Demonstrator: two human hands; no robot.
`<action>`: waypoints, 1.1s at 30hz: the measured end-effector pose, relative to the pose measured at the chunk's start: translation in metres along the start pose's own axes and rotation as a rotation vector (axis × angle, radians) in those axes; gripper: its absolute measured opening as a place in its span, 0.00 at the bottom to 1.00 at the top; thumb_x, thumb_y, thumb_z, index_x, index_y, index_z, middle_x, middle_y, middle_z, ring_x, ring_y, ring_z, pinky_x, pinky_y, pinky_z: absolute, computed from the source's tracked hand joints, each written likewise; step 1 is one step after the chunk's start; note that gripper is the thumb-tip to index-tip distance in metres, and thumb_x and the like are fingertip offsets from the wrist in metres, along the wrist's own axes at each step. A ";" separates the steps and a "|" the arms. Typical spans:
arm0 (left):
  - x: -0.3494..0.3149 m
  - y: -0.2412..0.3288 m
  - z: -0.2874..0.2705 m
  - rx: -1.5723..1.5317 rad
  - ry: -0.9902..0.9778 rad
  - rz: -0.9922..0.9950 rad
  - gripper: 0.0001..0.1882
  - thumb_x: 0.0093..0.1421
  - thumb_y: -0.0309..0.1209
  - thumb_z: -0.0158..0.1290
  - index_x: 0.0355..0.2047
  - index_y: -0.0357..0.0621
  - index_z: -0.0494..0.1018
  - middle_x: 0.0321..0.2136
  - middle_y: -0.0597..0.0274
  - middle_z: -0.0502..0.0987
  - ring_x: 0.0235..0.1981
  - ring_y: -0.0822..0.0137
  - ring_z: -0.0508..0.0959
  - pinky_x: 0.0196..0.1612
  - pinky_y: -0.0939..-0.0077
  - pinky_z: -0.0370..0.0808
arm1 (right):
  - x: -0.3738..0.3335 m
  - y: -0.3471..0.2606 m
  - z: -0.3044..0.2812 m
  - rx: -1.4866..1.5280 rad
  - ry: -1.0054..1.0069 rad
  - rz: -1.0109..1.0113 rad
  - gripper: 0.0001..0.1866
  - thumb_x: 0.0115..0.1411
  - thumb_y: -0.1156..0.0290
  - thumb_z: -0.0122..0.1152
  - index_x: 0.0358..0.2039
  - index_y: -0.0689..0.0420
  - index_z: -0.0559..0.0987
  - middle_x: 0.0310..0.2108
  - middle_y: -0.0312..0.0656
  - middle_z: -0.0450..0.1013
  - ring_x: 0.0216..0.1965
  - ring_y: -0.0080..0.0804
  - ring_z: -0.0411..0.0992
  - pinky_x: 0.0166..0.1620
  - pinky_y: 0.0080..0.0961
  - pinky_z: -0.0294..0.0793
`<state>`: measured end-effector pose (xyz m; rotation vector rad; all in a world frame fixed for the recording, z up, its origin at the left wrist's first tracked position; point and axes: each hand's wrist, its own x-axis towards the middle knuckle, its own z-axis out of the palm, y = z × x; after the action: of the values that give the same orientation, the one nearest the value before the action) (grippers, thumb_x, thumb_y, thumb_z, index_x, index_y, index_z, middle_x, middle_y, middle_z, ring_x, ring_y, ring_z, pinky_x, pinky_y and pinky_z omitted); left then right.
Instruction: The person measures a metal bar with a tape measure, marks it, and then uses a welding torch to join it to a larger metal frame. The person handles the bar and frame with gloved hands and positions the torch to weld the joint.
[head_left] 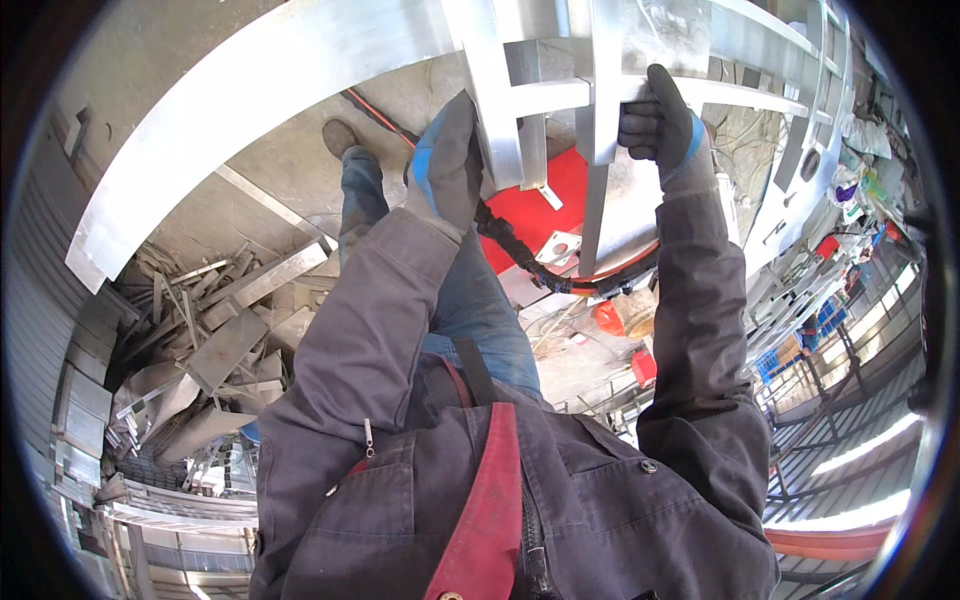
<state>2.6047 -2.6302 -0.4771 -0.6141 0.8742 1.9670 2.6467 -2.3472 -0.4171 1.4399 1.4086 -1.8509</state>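
A large silvery metal frame of flat bars and crosspieces stretches across the top of the view. My right hand, in a dark grey glove with a blue band, is closed on a crossbar of it. Its fingers are curled and the thumb points away from me along the metal. My left hand, gloved alike, presses against the side of the left upright bar; its fingers are mostly hidden. Below the bars hangs or lies a thick black cable bundle with an orange line, close to my left wrist.
Metal offcuts lie heaped on the floor at left. Beneath the frame are a red panel and a small white plate with a hole. An orange bag and a red box lie nearer. Another person's shoe or my own stands on the concrete.
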 end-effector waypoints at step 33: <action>0.003 -0.001 0.012 -0.208 -0.055 -0.094 0.33 0.70 0.56 0.55 0.60 0.39 0.70 0.45 0.56 0.80 0.45 0.64 0.82 0.53 0.63 0.85 | -0.006 0.005 0.009 -0.048 0.189 -0.085 0.30 0.65 0.33 0.59 0.17 0.40 0.64 0.14 0.22 0.57 0.15 0.14 0.54 0.18 0.16 0.49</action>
<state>2.6031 -2.6192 -0.4718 -0.7034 0.6006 1.9932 2.6487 -2.3584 -0.4142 1.5881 1.6154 -1.7568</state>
